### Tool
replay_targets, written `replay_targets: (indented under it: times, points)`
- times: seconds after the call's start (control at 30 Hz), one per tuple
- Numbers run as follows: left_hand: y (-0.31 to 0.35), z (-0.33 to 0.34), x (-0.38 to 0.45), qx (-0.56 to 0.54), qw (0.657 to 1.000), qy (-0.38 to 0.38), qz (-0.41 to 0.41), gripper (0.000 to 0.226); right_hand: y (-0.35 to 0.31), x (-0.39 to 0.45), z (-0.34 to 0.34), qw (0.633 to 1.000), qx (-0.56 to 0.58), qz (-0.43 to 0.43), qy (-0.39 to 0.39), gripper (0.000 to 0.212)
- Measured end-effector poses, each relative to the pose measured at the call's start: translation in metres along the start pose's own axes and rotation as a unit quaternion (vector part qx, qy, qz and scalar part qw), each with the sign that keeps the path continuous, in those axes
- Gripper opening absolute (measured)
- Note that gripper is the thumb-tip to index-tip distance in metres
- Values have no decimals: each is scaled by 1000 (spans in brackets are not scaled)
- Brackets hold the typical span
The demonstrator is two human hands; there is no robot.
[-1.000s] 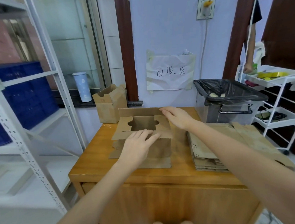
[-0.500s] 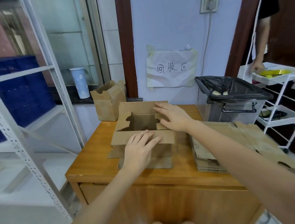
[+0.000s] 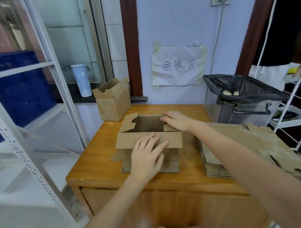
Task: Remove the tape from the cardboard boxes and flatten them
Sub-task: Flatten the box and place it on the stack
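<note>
Several flattened boxes (image 3: pixel 234 144) are stacked, while an opened box (image 3: pixel 147 141) is pressed by a flat left hand (image 3: pixel 146 158) and right hand (image 3: pixel 177 120), and another box (image 3: pixel 113 100) is left standing.

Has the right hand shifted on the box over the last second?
Yes. The right hand has slid left along the open box, from its right rear corner onto the right-side flap, judged against the box's opening. Its fingers lie flat there.

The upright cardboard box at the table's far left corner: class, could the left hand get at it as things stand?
Probably yes. The left hand rests on the open box's near flap, and the upright cardboard box stands beyond it to the left, with only bare table alongside.
</note>
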State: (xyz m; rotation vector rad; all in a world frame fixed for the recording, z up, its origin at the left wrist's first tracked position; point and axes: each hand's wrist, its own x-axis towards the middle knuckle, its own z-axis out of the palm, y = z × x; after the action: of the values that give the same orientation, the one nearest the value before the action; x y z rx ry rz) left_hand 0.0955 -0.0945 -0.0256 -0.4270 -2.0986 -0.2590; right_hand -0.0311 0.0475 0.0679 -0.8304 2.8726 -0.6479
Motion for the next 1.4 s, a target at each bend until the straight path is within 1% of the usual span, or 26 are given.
replay_targets:
  times: [0.07,0.17,0.23,0.33,0.37,0.43,0.5,0.53,0.57,0.6,0.67,0.7,0.73,0.8,0.87,0.93,1.0,1.07,1.13,1.2,1.3,1.37,1.4]
  points:
    - [2,0,-4,-10,1000,-23,-5,38,2,2,0,1000,-2,2,-8,47]
    - [5,-7,-8,-22,996,-89,2,45,1,1,0,999,-50,-2,-18,61]
    - [6,-18,-3,-32,993,-115,-12,42,0,1,0,998,-64,-4,-18,63]
    - [9,-45,24,-93,980,-161,-70,44,1,1,-1,997,-79,-5,-19,65]
    - [8,-55,36,-128,969,-180,-106,47,1,0,0,996,-82,-5,-20,66]
    - [-3,-70,62,-157,953,-181,-185,52,1,-1,0,997,-81,-2,-20,66]
    - [-20,-74,89,-89,958,-169,-213,44,0,-3,1,997,-79,1,-15,67]
    - [-28,-73,100,-40,958,-183,-215,40,0,-4,1,996,-83,1,-12,67]
    - [-34,-71,109,8,951,-218,-221,38,0,-5,1,996,-90,1,-8,68]
    - [-38,-68,115,48,934,-267,-232,39,-1,-7,1,995,-97,1,-5,68]
    - [-44,-60,119,95,887,-368,-262,47,-1,-10,0,995,-99,3,-4,68]
    - [-47,-56,118,107,868,-400,-276,50,-1,-11,1,995,-96,4,-4,68]
    - [-50,-52,115,108,858,-411,-290,49,-2,-12,1,996,-93,5,-4,68]
    - [-55,-47,107,81,860,-387,-323,43,-2,-14,1,996,-85,5,-4,68]
    - [-59,-45,97,52,876,-338,-341,30,-1,-14,1,997,-81,3,-4,68]
    - [-63,-46,90,25,881,-304,-360,18,0,-14,1,997,-81,2,-4,68]
    - [-72,-48,83,-23,870,-292,-396,16,0,-13,2,996,-83,2,-7,68]
    - [-82,-53,77,-77,849,-279,-442,23,0,-13,4,997,-78,-1,-8,66]
    - [-87,-57,74,-119,825,-267,-484,33,1,-13,5,998,-68,0,-1,64]
    - [-87,-60,72,-195,793,-228,-530,37,1,-13,5,998,-58,1,6,63]
    - [-90,-65,64,-335,699,-167,-609,38,0,-13,6,999,-32,-1,9,62]
    - [-95,-65,52,-398,642,-149,-638,36,1,-13,8,1000,17,4,14,61]
    - [-96,-64,47,-423,619,-137,-648,36,1,-15,9,998,52,4,23,60]
